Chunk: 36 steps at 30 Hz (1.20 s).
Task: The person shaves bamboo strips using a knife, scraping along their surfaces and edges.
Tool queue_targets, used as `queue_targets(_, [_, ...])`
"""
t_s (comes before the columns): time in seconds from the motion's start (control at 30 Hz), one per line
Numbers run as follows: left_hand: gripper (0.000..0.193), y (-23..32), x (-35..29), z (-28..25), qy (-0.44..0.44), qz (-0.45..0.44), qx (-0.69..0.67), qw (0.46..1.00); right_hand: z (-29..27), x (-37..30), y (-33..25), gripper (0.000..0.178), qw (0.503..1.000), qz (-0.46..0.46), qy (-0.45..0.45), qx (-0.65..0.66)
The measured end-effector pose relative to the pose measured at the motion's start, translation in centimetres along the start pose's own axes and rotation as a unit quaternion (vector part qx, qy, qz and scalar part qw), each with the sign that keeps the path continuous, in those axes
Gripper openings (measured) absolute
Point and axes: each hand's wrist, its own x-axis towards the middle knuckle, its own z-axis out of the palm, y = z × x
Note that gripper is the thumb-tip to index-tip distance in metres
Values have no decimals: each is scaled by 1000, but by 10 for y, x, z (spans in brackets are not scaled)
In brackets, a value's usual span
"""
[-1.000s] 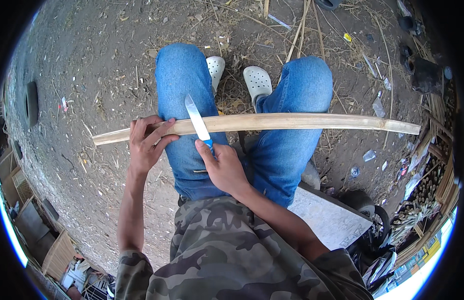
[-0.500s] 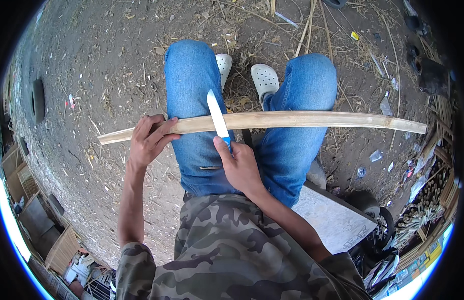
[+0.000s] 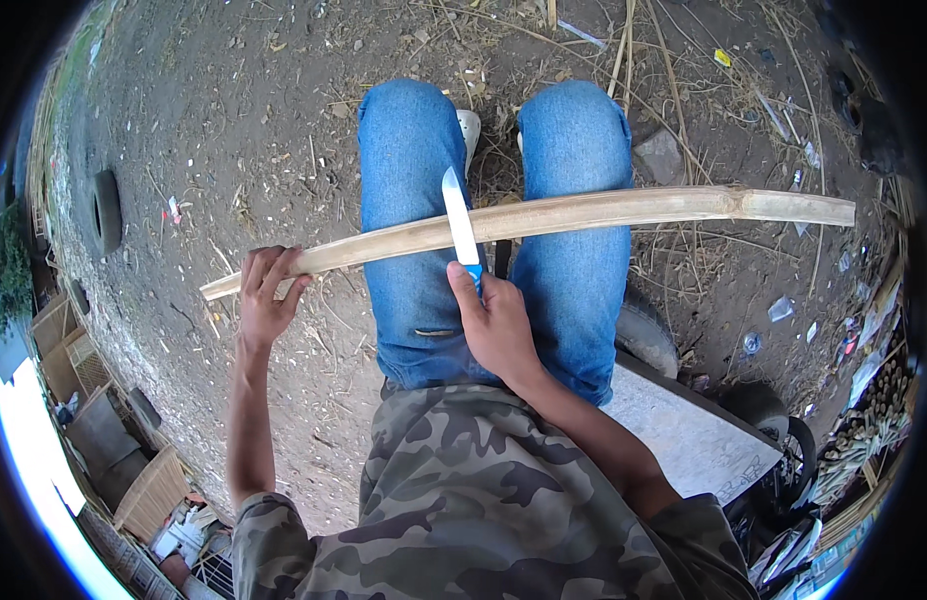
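A long split bamboo strip lies across my thighs, its right end higher than its left. Near the left end my left hand is closed round it, fingers over the far edge and thumb at the near side. My right hand grips the blue handle of a knife, most of the handle hidden in the palm. The blade points away from me and crosses over the strip above my left thigh. A small sliver rests on my jeans next to the right hand.
A grey slab stands at my right side, with tyres by it. Another tyre lies on the ground at the left. Thin bamboo strips and litter are scattered ahead; a pile of cut sticks is at the far right.
My left hand has slid toward the strip's left end. The strip has tilted, its right end rising in view. My knees have drawn closer together, and the knife has shifted slightly right.
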Motion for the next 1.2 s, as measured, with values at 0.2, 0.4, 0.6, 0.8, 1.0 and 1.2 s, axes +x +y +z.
queue_targets(0.2, [54,73,45,43,26,7,-56,998,36,8,2,56,983,51,-148,97])
queue_targets(0.4, [46,81,48,64,80,-19,-91,992,20,25,-13,44,877,210,-269,337])
queue_targets(0.6, [47,70,53,57,85,11,-103,991,36,22,-17,54,893,237,-188,334])
queue_targets(0.8, [50,66,57,61,80,40,-118,989,32,22,-20,55,905,242,-153,316])
queue_targets(1.0, [50,58,61,56,71,80,-106,989,13,19,-15,61,923,231,-93,295])
queue_targets(1.2, [52,48,43,52,25,70,-104,992,17,14,-9,60,899,250,-138,332])
